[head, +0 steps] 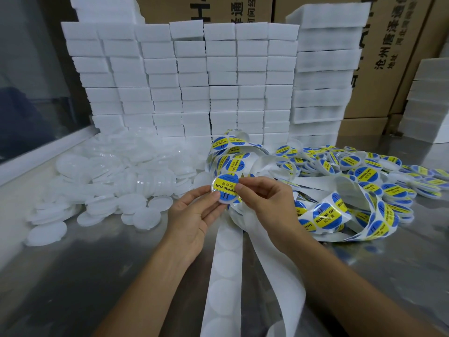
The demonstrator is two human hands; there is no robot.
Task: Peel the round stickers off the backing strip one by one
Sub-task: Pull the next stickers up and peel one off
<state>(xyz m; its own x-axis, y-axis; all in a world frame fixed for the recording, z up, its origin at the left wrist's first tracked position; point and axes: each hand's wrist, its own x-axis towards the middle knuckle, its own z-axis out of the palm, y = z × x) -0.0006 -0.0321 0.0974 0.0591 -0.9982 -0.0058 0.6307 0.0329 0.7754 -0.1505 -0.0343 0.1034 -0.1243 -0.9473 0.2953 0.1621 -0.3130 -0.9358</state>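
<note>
Cartons: brown cardboard boxes [398, 45] printed with Chinese characters line the back of the scene.
Foam wall: stacked white foam blocks [194, 79] rise in columns in front of the cartons, with taller stacks of foam trays [323, 76] to the right.
Desk: a brushed-metal desk [73, 276] carries everything, reflecting the light overhead.
White lids: a loose heap of plain white round lids [116, 181] spreads across the left of the desk.
Labelled lids: a pile of lids already bearing blue-and-yellow labels [379, 171] lies on the right of the desk.
Backing strip: a white backing strip [226, 276] with empty round outlines runs down between the two forearms toward the camera; farther back it tangles into loops that carry unpeeled round stickers [325, 215], blue and yellow, reading "SOLDERING PASTE".
Left hand: the left hand [194, 215] holds a white lid [224, 188] from below and the side, its grip closed on the rim with the thumb lying on the lid's face.
Right hand: the right hand [269, 198] pinches the right edge of the same lid, its grip narrow, thumb and forefinger on the sticker's margin.
Sticker in hand: one round sticker [226, 186] sits on the held lid's face, raised above the desk just in front of the tangled strip.
</note>
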